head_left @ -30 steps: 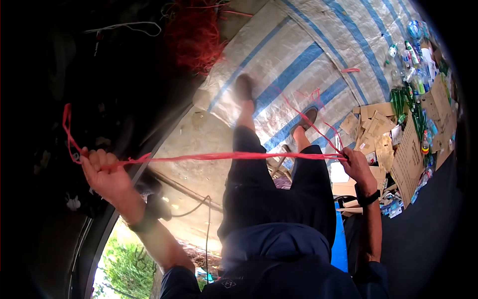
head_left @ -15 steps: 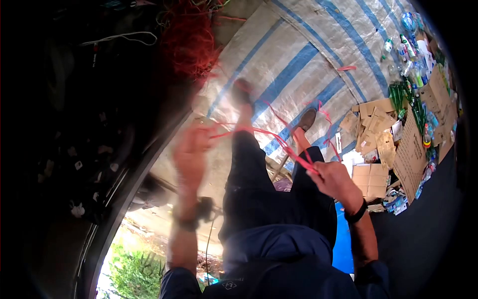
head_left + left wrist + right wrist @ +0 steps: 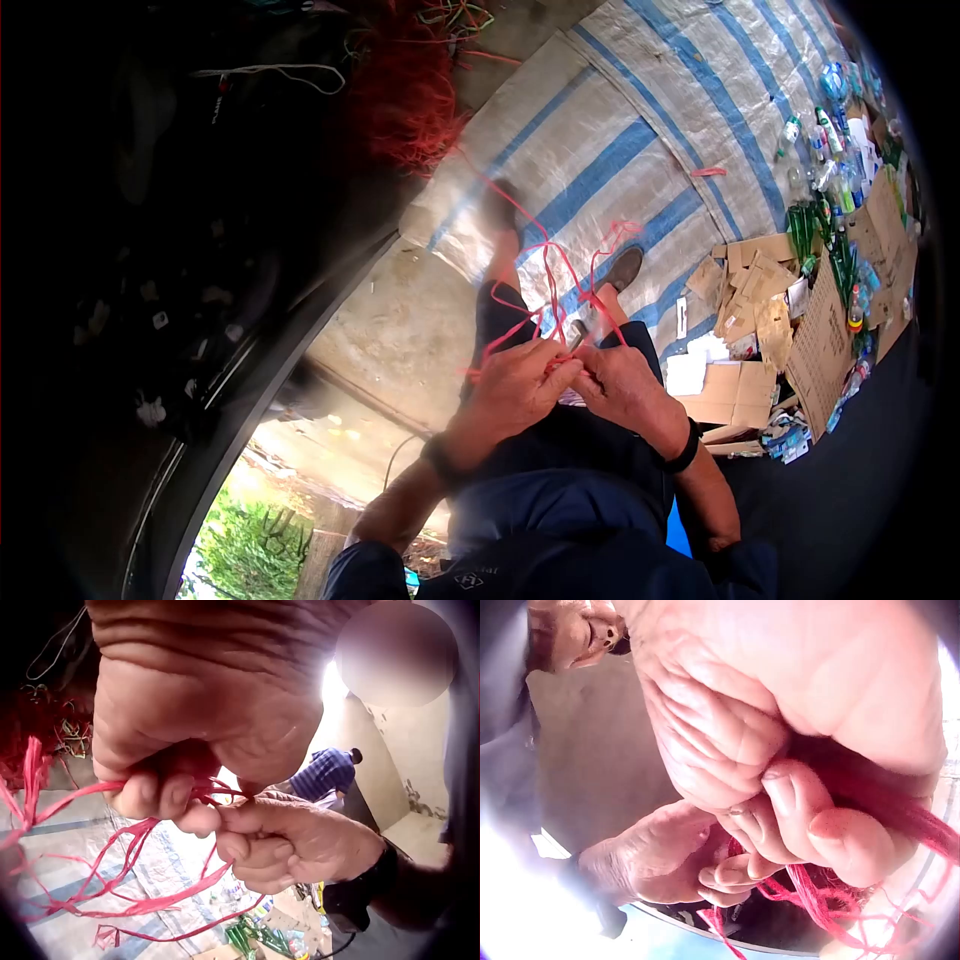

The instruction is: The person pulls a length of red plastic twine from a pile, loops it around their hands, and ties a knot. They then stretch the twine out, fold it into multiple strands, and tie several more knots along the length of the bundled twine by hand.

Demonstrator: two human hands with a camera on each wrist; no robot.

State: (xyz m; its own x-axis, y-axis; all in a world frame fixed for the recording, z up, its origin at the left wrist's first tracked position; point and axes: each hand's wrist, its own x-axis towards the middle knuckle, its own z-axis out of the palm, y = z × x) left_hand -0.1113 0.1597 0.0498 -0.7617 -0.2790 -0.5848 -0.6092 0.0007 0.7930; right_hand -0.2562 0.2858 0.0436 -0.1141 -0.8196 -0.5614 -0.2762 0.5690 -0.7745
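Twine: red strands [image 3: 150, 906] ran through both hands in front of the person's legs; loose loops and ends hung out past the fingers, over the near part of the striped sheet [image 3: 560, 130].
Left hand: curled round the twine [image 3: 510, 390], fingertips folded in toward the palm; its fingers touched the other hand.
Right hand: pinched the twine between thumb and fingers [image 3: 625, 390], the other fingers bent; a black band [image 3: 685, 450] circled the wrist.
Far left: a tangle of red fibre [image 3: 410, 100] lay beside the sheet; a pale cord [image 3: 290, 68] lay left of it, against a dark area too dim to read.
Right: flattened cardboard [image 3: 735, 392] lay beside the sheet; green bottles [image 3: 803, 225] lay just beyond.
Feet: a brown shoe [image 3: 625, 268] rested on the sheet; the other was blurred.
Background: the left wrist view showed another person in a blue shirt [image 3: 326, 776].
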